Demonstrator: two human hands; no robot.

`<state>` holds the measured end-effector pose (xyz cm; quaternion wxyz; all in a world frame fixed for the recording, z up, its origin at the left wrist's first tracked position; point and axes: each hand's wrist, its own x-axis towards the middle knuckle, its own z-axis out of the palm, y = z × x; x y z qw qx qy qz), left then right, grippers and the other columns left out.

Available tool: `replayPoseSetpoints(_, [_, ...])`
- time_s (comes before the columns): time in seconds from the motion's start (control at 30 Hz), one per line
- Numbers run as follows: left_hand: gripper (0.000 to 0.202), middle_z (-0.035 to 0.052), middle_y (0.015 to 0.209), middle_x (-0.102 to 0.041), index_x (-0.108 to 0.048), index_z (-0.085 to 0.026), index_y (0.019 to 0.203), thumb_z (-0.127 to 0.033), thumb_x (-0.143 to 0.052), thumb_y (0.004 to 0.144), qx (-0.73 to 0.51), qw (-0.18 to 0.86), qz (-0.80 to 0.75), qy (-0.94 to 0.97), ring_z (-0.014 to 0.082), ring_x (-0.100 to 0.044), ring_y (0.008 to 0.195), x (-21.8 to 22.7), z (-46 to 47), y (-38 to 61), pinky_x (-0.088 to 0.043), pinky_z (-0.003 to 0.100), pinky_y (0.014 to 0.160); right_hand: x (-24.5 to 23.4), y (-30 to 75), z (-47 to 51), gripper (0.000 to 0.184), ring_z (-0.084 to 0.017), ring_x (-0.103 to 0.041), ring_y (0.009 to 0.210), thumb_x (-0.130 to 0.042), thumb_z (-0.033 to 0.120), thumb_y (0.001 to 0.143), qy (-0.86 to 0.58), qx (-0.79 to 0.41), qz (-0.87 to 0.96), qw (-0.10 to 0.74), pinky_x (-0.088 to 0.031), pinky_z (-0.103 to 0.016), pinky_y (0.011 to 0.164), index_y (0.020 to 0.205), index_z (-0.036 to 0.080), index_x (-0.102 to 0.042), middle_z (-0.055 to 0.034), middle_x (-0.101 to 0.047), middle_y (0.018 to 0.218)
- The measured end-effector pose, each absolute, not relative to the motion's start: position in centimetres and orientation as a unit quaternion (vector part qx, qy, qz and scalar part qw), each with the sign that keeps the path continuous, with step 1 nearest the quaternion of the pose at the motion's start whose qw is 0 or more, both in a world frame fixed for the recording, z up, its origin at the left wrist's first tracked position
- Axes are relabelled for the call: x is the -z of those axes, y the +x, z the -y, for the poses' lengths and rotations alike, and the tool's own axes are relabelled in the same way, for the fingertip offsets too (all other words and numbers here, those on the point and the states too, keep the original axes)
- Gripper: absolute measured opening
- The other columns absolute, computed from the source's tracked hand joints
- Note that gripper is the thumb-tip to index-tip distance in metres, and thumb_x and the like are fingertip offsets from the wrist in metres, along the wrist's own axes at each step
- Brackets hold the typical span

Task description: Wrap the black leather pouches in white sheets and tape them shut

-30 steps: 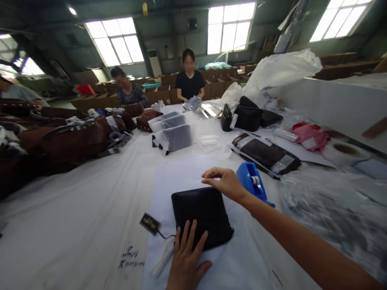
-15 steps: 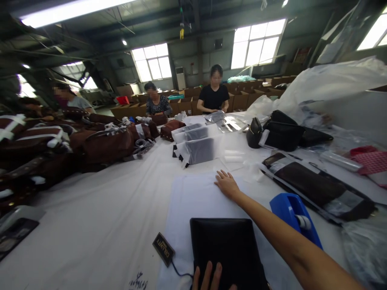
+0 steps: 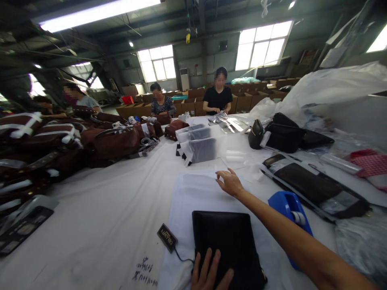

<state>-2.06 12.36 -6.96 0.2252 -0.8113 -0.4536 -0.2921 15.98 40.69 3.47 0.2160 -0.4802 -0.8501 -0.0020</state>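
A black flat pouch (image 3: 225, 237) lies on a sheet of thin white paper (image 3: 187, 201) on the white-covered table. My left hand (image 3: 208, 272) rests on the pouch's near part with its fingers spread. From the pouch's left side, a black tag with gold lettering (image 3: 167, 237) hangs on a cord. My right hand (image 3: 230, 183) is at the paper's far edge, thumb and fingers drawn together in a pinch that appears to hold the paper. The fingertips are small and partly hidden.
A blue tape dispenser (image 3: 284, 201) stands beside my right forearm. Brown bags (image 3: 109, 141) are piled at left, wrapped black pieces (image 3: 201, 151) stand ahead, and black bags (image 3: 284, 133) lie at right. A phone (image 3: 27, 229) lies at left. Co-workers (image 3: 218, 96) sit across the table.
My right hand has gone from fingers spread flat on the paper to a pinch at its far edge. My left hand stays on the pouch. The view has shifted slightly.
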Motion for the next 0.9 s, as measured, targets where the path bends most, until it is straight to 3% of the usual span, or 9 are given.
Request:
replayPoseSetpoints(0.1, [0.076,0.0129,0.149,-0.042,-0.041,-0.032,0.144,-0.061,-0.065,0.077,0.236,0.141,0.425,-0.862,0.0354,-0.039,0.138,4.3,-11.7,-3.0,-0.043,0.055,0.105,-6.2,16.3,-38.2,0.007,-0.021,-0.065,0.089,-0.055,0.018,0.090,-0.445,0.001,0.865,0.232,-0.024,-0.045,0.113,0.096,0.021,-0.058,-0.0037,-0.069,0.091])
replayPoseSetpoints(0.17, [0.087,0.0142,0.156,-0.029,-0.034,-0.031,0.147,-0.067,-0.064,0.074,0.194,0.064,0.436,-0.877,0.0384,-0.031,0.141,2.7,-11.2,-3.2,-0.042,0.059,0.104,-7.9,16.7,-36.1,0.007,-0.020,-0.064,0.083,-0.056,0.019,0.089,-0.410,-0.001,0.877,0.250,-0.023,-0.046,0.114,0.096,0.021,-0.057,-0.0020,-0.068,0.086])
replayPoseSetpoints(0.37, [0.086,0.0076,0.162,-0.012,-0.028,-0.037,0.148,-0.053,-0.071,0.076,0.162,-0.037,0.477,-0.863,0.0358,-0.015,0.147,0.9,-10.2,-2.8,-0.030,0.063,0.111,-11.0,17.9,-28.7,0.037,-0.020,-0.063,0.089,-0.058,0.015,0.089,-0.357,-0.010,0.893,0.275,-0.017,-0.049,0.117,0.124,0.022,-0.053,0.0001,-0.067,0.088])
replayPoseSetpoints(0.6, [0.087,0.0076,0.163,-0.007,-0.027,-0.037,0.149,-0.043,-0.075,0.076,0.158,-0.042,0.471,-0.867,0.0359,-0.009,0.148,0.4,-10.2,-2.8,-0.025,0.064,0.113,-10.4,18.2,-21.3,0.020,-0.019,-0.060,0.087,-0.052,0.015,0.094,-0.341,0.046,0.916,0.205,-0.016,-0.050,0.117,0.103,0.025,-0.067,-0.0015,-0.065,0.087])
replayPoseSetpoints(0.77, [0.086,0.0101,0.160,-0.018,-0.025,-0.038,0.149,-0.045,-0.072,0.078,0.153,-0.048,0.469,-0.869,0.0362,-0.018,0.146,0.8,-10.1,-3.1,-0.026,0.063,0.113,-7.3,18.4,-18.2,0.022,-0.018,-0.058,0.082,-0.050,0.011,0.093,-0.329,0.060,0.917,0.218,-0.032,-0.045,0.109,0.097,0.023,-0.069,-0.0025,-0.065,0.088])
replayPoseSetpoints(0.9, [0.085,0.0125,0.156,-0.028,-0.028,-0.038,0.148,-0.041,-0.074,0.077,0.149,-0.050,0.469,-0.869,0.0370,-0.026,0.144,0.9,-9.9,-3.2,-0.028,0.064,0.111,-4.9,19.2,-17.1,0.025,-0.019,-0.059,0.085,-0.049,0.010,0.093,-0.317,0.061,0.918,0.233,-0.041,-0.043,0.101,0.105,0.021,-0.068,-0.0047,-0.066,0.093])
